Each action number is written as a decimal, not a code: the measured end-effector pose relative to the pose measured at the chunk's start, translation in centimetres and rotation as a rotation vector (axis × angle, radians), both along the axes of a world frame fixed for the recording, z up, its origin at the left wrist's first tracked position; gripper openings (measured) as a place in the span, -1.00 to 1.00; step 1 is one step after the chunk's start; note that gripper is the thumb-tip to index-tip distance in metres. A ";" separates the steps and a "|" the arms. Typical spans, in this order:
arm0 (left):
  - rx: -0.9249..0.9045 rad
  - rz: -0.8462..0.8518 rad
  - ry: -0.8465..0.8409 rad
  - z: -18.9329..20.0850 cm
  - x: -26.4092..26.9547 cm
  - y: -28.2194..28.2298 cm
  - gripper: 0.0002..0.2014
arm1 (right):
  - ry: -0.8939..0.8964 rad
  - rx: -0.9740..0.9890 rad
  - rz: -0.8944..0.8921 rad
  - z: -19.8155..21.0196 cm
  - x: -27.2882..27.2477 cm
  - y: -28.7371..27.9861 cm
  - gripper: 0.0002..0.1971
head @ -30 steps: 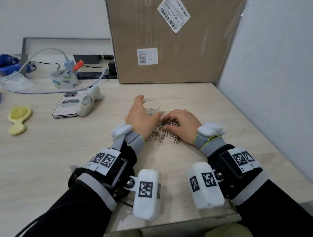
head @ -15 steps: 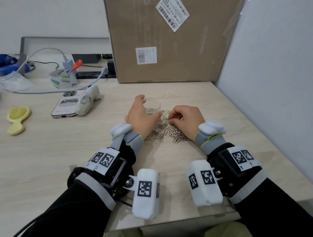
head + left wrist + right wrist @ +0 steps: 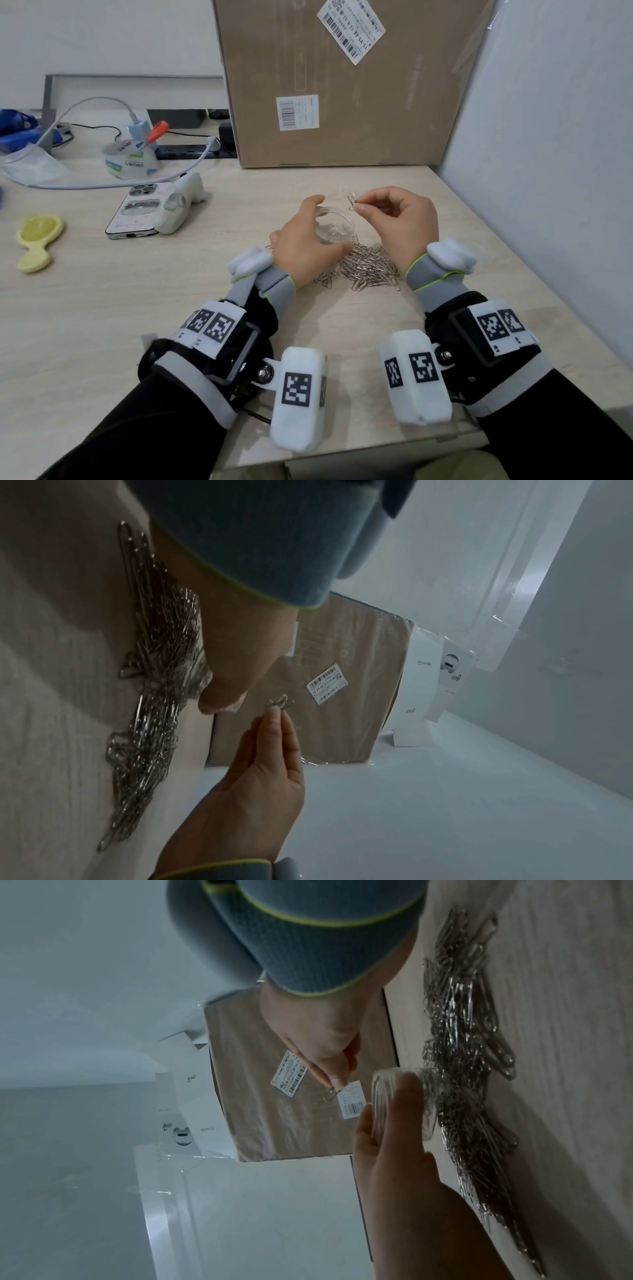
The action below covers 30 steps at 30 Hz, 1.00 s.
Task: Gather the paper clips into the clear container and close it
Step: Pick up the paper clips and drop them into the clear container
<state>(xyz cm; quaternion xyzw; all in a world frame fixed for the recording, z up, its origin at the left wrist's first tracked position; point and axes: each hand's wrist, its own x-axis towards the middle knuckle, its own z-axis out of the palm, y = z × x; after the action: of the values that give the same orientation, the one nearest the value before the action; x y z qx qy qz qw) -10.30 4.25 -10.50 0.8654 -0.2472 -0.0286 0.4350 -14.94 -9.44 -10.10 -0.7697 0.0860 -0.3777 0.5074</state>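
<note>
My left hand (image 3: 323, 224) grips the small round clear container (image 3: 337, 226), thumb on its far rim and fingers round the near side. A few paper clips lie inside it. Just above its right rim, my right hand (image 3: 359, 207) pinches one silver paper clip (image 3: 352, 202) between thumb and forefinger. The right wrist view shows that paper clip (image 3: 330, 1095) beside the container (image 3: 404, 1104). It also shows in the left wrist view as the paper clip (image 3: 281, 704). A heap of loose paper clips (image 3: 368, 269) lies on the desk just nearer than both hands.
A big cardboard box (image 3: 342, 85) stands close behind the container. A grey wall panel (image 3: 548, 171) bounds the desk on the right. At the left lie a phone (image 3: 137, 214), a tape roll (image 3: 130, 161), a cable and a yellow mirror (image 3: 36, 243).
My right hand rose from the heap with one paper clip pinched and moved over the container. My left hand stayed on the container.
</note>
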 end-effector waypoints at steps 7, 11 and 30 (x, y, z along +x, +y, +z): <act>-0.004 -0.083 0.007 0.0 -0.5 -0.1 -0.09 | 0.127 -0.145 0.131 -0.3 -0.4 0.8 -0.95; -0.037 -0.015 0.018 -0.1 -0.1 -0.2 -0.10 | 0.077 -0.211 0.072 -0.4 -0.2 0.6 -0.94; -0.167 0.343 -0.006 -0.8 3.1 1.1 -0.27 | 0.597 -0.741 0.223 -1.8 0.7 2.1 -0.52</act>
<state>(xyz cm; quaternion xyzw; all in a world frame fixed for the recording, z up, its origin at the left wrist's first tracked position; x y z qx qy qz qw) -7.23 5.34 -11.27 0.8559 -0.0988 0.0689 0.5029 -14.28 -7.36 -11.93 -0.9777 0.0046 -0.0893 0.1900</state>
